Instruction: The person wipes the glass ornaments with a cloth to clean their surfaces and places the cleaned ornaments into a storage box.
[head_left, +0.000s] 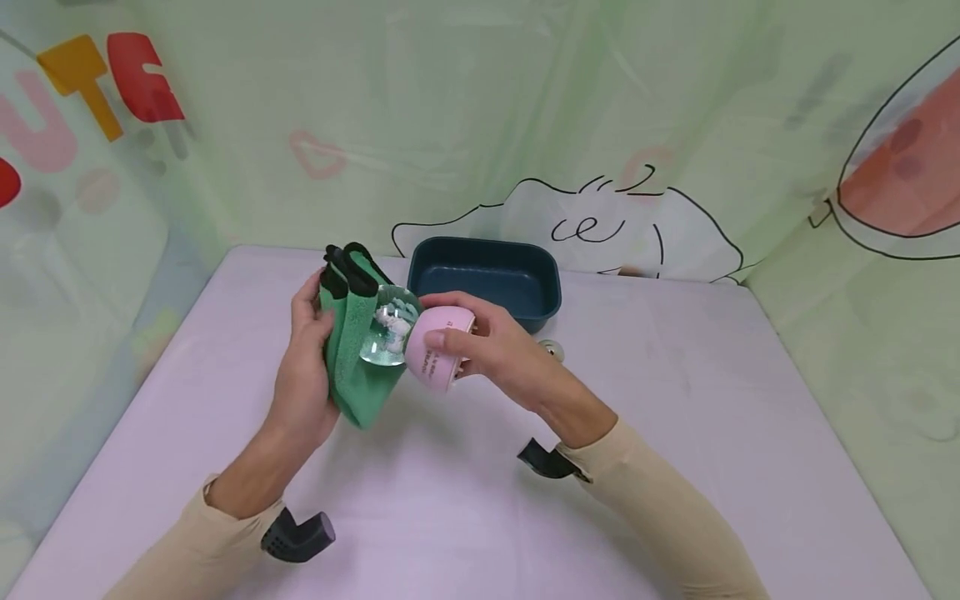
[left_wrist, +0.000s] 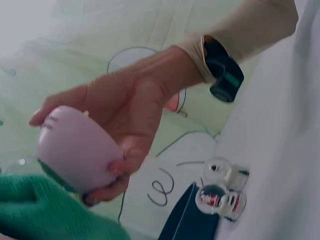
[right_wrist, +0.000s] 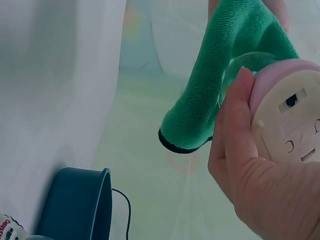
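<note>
My right hand (head_left: 495,346) grips a snow globe by its pink base (head_left: 438,346), tilted on its side so the clear dome (head_left: 392,327) points left. A white figure shows inside the dome. In the right wrist view the cream underside (right_wrist: 292,120) of the base, with a small switch, faces the camera. My left hand (head_left: 300,367) holds a folded green cloth (head_left: 360,367) with black edging, fingers behind it and thumb on its side. The cloth lies against the dome. Both things are held above the table.
A dark blue rectangular basin (head_left: 487,279) stands at the back of the white-covered table (head_left: 675,467). Small snow globes (left_wrist: 220,200) stand beside the basin, mostly hidden behind my right hand in the head view. Printed curtains (head_left: 450,100) enclose the table.
</note>
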